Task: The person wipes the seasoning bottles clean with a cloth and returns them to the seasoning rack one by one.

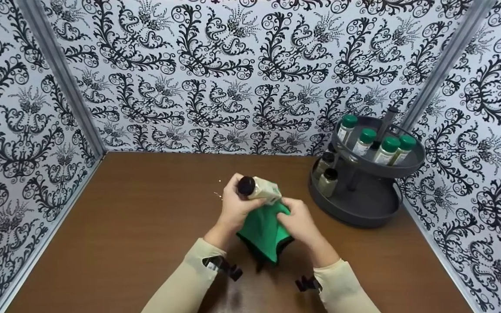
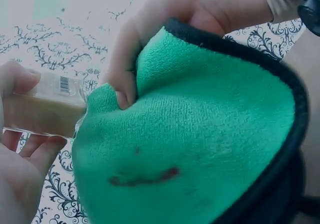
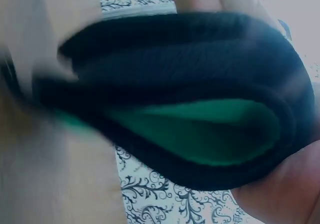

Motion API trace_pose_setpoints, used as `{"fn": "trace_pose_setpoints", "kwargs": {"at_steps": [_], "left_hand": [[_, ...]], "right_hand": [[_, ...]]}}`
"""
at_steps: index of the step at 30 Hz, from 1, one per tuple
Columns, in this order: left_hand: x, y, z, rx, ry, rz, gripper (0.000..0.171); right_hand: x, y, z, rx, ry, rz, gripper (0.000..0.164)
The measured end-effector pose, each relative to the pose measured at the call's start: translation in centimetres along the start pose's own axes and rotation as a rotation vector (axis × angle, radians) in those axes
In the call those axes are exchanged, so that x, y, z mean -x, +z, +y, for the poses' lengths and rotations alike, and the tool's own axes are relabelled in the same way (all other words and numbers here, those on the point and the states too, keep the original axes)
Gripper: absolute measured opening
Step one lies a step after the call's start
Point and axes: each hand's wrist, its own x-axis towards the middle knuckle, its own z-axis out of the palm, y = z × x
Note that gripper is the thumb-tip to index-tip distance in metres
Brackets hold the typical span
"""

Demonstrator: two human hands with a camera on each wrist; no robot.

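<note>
My left hand grips a clear spice bottle with a black cap, tipped on its side above the table. Pale tan contents and a barcode show through its wall in the left wrist view. A green cloth with black edging hangs from my right hand, pinched between thumb and fingers. The cloth's upper edge lies against the bottle's base end. Dark reddish stains mark the cloth's face. In the right wrist view the folded black-edged cloth covers most of the picture and hides the bottle.
A dark grey two-tier rack stands at the right rear. Several green-capped spice bottles are on its upper tier, dark-capped ones below. Small pale crumbs lie on the brown table left of the hands. Patterned walls enclose the table.
</note>
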Motion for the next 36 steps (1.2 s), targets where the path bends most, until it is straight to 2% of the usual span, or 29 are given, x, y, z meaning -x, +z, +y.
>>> {"fn": "trace_pose_setpoints", "kwargs": {"at_steps": [1, 4, 6, 8, 12, 14, 16, 20, 23, 27, 29, 31, 34, 36], "left_hand": [[0.0, 0.0, 0.0, 0.000, -0.002, -0.001, 0.049], [0.0, 0.0, 0.2, -0.040, 0.002, -0.008, 0.048], [0.0, 0.0, 0.4, -0.066, 0.012, -0.012, 0.047], [0.1, -0.1, 0.5, -0.078, 0.019, -0.016, 0.047], [0.1, -0.2, 0.6, -0.032, 0.015, -0.010, 0.047], [0.1, -0.3, 0.5, -0.009, 0.006, -0.004, 0.048], [0.1, -0.2, 0.6, -0.015, 0.008, -0.004, 0.049], [0.2, -0.1, 0.6, -0.065, 0.017, -0.023, 0.047], [0.4, -0.1, 0.6, -0.077, 0.022, -0.021, 0.048], [0.6, -0.2, 0.6, -0.039, 0.019, -0.010, 0.049], [0.5, -0.2, 0.6, -0.020, 0.016, -0.011, 0.050], [0.3, -0.2, 0.7, -0.018, 0.017, -0.017, 0.049], [0.2, -0.2, 0.7, -0.042, 0.020, -0.018, 0.048], [0.2, -0.1, 0.7, -0.067, 0.019, -0.021, 0.047]], "right_hand": [[0.0, 0.0, 0.0, -0.010, 0.008, 0.030, 0.033], [-0.1, 0.0, -0.5, -0.141, 0.037, 0.178, 0.039], [-0.2, 0.0, -0.8, -0.205, 0.039, 0.234, 0.042], [-0.1, -0.1, -0.9, -0.206, 0.042, 0.222, 0.042], [0.1, -0.3, -1.0, -0.107, 0.031, 0.042, 0.037], [0.1, -0.4, -1.0, -0.100, 0.030, 0.007, 0.036], [0.1, -0.6, -1.2, -0.141, 0.038, 0.050, 0.037], [0.1, -0.5, -1.4, -0.256, 0.058, 0.214, 0.041], [0.2, -0.2, -1.4, -0.244, 0.083, 0.203, 0.041], [0.4, 0.2, -1.4, -0.179, 0.106, 0.068, 0.035], [0.4, 0.2, -1.4, -0.172, 0.108, 0.038, 0.033], [0.4, 0.1, -1.5, -0.185, 0.102, 0.071, 0.032], [0.3, 0.1, -1.7, -0.252, 0.087, 0.193, 0.037], [0.3, 0.1, -1.7, -0.279, 0.084, 0.238, 0.040]]}}
